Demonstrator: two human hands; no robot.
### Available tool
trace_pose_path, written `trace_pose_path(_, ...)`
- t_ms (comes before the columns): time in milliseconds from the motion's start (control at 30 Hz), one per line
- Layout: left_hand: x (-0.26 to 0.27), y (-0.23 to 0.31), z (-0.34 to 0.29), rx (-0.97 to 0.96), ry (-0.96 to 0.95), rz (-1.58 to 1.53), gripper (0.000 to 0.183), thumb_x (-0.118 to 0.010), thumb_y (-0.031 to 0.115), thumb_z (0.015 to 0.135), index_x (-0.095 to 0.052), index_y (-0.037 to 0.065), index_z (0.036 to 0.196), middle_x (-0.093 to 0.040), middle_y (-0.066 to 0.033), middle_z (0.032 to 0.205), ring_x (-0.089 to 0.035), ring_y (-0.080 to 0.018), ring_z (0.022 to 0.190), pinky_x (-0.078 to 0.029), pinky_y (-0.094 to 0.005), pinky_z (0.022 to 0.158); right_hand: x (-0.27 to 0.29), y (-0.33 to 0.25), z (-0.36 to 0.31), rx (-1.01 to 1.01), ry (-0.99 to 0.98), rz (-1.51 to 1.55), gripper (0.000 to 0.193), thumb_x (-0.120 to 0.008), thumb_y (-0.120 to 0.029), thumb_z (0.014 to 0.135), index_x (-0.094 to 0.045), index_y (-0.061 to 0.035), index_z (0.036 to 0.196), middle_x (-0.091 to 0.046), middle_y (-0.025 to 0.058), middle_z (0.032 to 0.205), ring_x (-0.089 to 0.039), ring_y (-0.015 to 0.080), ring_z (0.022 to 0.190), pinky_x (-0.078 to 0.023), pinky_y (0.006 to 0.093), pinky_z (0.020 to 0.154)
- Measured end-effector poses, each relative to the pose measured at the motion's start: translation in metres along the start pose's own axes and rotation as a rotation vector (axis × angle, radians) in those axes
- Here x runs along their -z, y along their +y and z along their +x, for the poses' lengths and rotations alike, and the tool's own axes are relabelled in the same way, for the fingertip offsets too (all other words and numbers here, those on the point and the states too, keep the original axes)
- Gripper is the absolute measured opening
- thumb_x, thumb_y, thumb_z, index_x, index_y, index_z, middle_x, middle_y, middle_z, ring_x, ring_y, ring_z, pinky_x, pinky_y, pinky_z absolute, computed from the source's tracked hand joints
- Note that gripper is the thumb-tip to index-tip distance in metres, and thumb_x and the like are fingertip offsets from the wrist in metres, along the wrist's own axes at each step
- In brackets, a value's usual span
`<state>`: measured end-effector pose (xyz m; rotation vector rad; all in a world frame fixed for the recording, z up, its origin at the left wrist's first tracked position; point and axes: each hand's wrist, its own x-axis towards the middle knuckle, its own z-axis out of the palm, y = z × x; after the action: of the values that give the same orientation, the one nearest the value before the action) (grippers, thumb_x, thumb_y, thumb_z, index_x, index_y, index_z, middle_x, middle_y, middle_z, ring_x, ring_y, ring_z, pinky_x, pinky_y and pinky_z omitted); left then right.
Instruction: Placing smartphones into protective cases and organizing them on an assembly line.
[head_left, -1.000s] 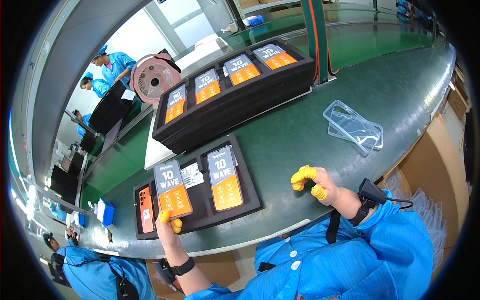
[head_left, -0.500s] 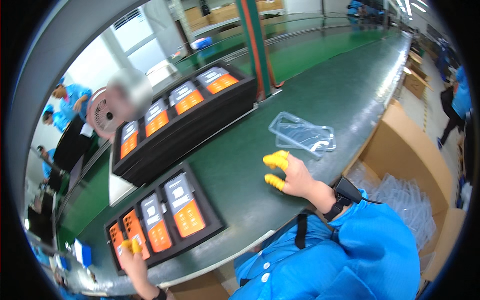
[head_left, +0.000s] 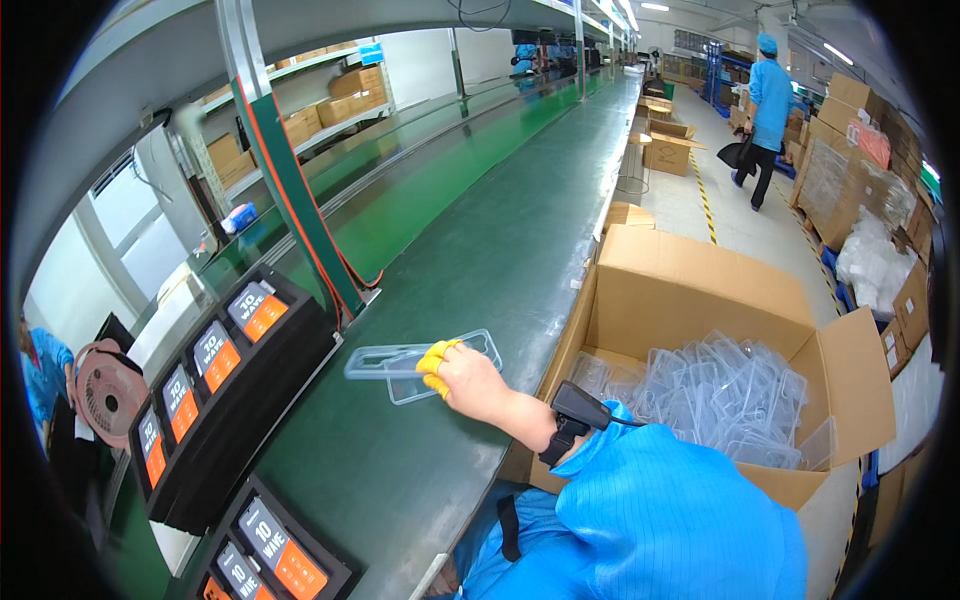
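"So, what's the right hand [head_left: 468,380] doing?"
"Partly curling over two clear cases [head_left: 412,391]; whether it's gripping, I can't tell."
"Step?"
"Seemingly picking up; lifting one would be needing a rim pinch. Phones [head_left: 268,532] are lying left, a carton [head_left: 855,380] right."

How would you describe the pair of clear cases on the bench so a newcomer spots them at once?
Find the long green bench beside the open cardboard box. On it, the right hand is at two overlapping clear cases. Unlike the jumbled heap of cases inside the box, these lie on the bench.
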<state>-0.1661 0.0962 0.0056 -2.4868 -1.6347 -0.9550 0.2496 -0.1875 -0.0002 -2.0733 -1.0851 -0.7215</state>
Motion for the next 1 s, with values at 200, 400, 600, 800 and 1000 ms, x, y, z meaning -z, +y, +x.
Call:
trace_pose_path(200, -0.017, 0.037, 0.007, 0.004, -0.112, -0.286, 0.020, -0.059, 0.017, 0.085, -0.059, 0.001, 0.097, -0.061, -0.0162, 0.094, -0.059, -0.0293, 0.085, -0.046, -0.0405, 0.069, 0.009, -0.031, -0.021, 0.348, -0.673, 0.527, 0.022, -0.067, -0.018, 0.074, -0.060, -0.0084, 0.092, -0.057, 0.0075, 0.092, -0.055, 0.0298, 0.088, -0.046, 0.0381, 0.077)
trace_pose_path(400, -0.014, 0.049, 0.005, 0.241, -0.149, -0.856, 0.018, -0.059, 0.015, 0.084, -0.059, 0.003, 0.098, -0.061, -0.0133, 0.095, -0.058, -0.0271, 0.086, -0.047, -0.0406, 0.069, 0.022, -0.059, -0.010, 0.091, -0.795, 0.749, 0.046, -0.069, -0.027, 0.077, -0.053, -0.0020, 0.112, -0.053, 0.0123, 0.101, -0.055, 0.0252, 0.090, -0.045, 0.0346, 0.080)
trace_pose_path(600, -0.049, 0.075, -0.009, 0.500, -0.388, -1.618, 0.016, -0.060, 0.013, 0.084, -0.060, 0.005, 0.099, -0.062, -0.0103, 0.096, -0.058, -0.0249, 0.086, -0.048, -0.0406, 0.068, -0.027, -0.124, -0.019, -0.262, -0.841, 1.220, 0.064, -0.054, -0.037, 0.090, -0.027, 0.0018, 0.134, -0.045, 0.0157, 0.125, -0.045, 0.0211, 0.116, -0.040, 0.0330, 0.092)
trace_pose_path(800, -0.054, 0.152, -0.064, -0.451, -0.460, -0.705, 0.052, -0.061, 0.019, 0.083, -0.039, -0.002, 0.125, -0.045, -0.0169, 0.123, -0.044, -0.0285, 0.113, -0.034, -0.0371, 0.096, -0.047, -0.144, -0.017, -0.454, -0.426, 1.368, 0.034, -0.058, -0.026, 0.088, -0.052, 0.0013, 0.108, -0.059, 0.0090, 0.097, -0.055, 0.0159, 0.089, -0.044, 0.0299, 0.080)
trace_pose_path(1000, -0.019, 0.193, -0.061, -0.565, -0.615, -0.465, 0.101, -0.083, 0.032, 0.053, -0.029, -0.004, 0.130, -0.033, -0.0241, 0.133, -0.032, -0.0394, 0.124, -0.027, -0.0450, 0.103, 0.019, -0.088, 0.012, 0.383, -0.346, 0.655, 0.025, -0.070, -0.019, 0.070, -0.061, -0.0071, 0.091, -0.059, 0.0104, 0.085, -0.059, 0.0297, 0.078, -0.049, 0.0360, 0.065)
